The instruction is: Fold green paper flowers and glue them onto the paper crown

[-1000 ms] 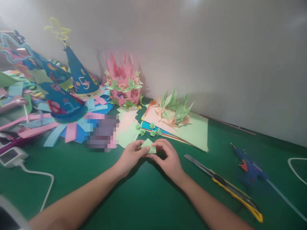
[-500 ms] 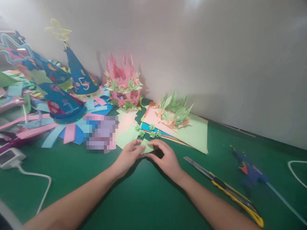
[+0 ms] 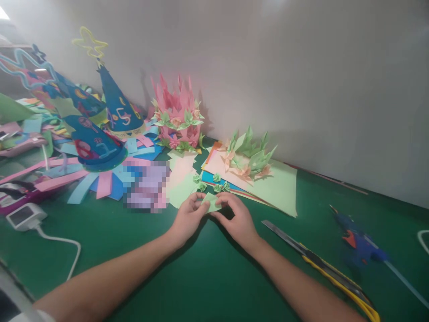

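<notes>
A small light green paper square (image 3: 212, 202) is held between my two hands above the green table. My left hand (image 3: 190, 219) pinches its left side, thumb on top. My right hand (image 3: 237, 218) grips its right edge between thumb and fingers. Just beyond my fingertips lie several green paper roses (image 3: 217, 188). Behind them a green paper crown (image 3: 253, 156) with peach flowers rests on stacked coloured sheets (image 3: 281, 190). A taller pink paper crown (image 3: 177, 112) with green leaves stands further back.
A yellow utility knife (image 3: 328, 266), blade out, and a blue glue gun (image 3: 363, 243) lie at the right. Blue cone hats (image 3: 122, 109) and paper strips (image 3: 78, 188) crowd the left. A white device (image 3: 27, 217) with a cable lies front left.
The whole view has shifted, so most things appear slightly further right. Both hands still hold the green paper square, with little change in grip.
</notes>
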The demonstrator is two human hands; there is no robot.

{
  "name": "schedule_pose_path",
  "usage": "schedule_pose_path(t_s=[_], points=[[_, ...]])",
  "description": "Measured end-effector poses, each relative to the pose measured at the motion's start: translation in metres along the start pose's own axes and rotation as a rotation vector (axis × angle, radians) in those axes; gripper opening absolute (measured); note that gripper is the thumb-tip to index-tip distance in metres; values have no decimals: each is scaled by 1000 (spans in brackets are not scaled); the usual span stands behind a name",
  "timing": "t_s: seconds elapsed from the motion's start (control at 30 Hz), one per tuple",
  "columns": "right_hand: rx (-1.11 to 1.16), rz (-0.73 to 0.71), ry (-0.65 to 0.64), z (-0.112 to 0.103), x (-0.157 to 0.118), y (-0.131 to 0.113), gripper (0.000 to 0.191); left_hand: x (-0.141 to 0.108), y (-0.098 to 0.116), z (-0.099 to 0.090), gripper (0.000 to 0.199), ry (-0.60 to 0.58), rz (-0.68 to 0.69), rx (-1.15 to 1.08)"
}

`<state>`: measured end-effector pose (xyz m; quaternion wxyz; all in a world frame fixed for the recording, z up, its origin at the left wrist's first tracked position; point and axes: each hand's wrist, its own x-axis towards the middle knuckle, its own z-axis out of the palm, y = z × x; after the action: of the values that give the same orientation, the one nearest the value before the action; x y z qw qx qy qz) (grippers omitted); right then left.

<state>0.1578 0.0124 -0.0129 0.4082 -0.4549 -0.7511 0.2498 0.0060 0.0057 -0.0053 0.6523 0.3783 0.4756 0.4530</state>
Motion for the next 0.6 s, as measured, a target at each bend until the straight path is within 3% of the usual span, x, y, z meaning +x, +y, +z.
schedule_pose_path(t_s=[0.3, 0.5, 0.6], points=[[-58, -40, 28, -5, 0, 1, 12, -3, 6, -2, 34, -55, -18, -125], [64, 31, -18, -4, 2, 4, 5, -6, 5, 7, 35, 101, -30, -243], [121, 50, 5, -4, 2, 5, 6, -8, 2, 12, 33, 85, -30, -261]])
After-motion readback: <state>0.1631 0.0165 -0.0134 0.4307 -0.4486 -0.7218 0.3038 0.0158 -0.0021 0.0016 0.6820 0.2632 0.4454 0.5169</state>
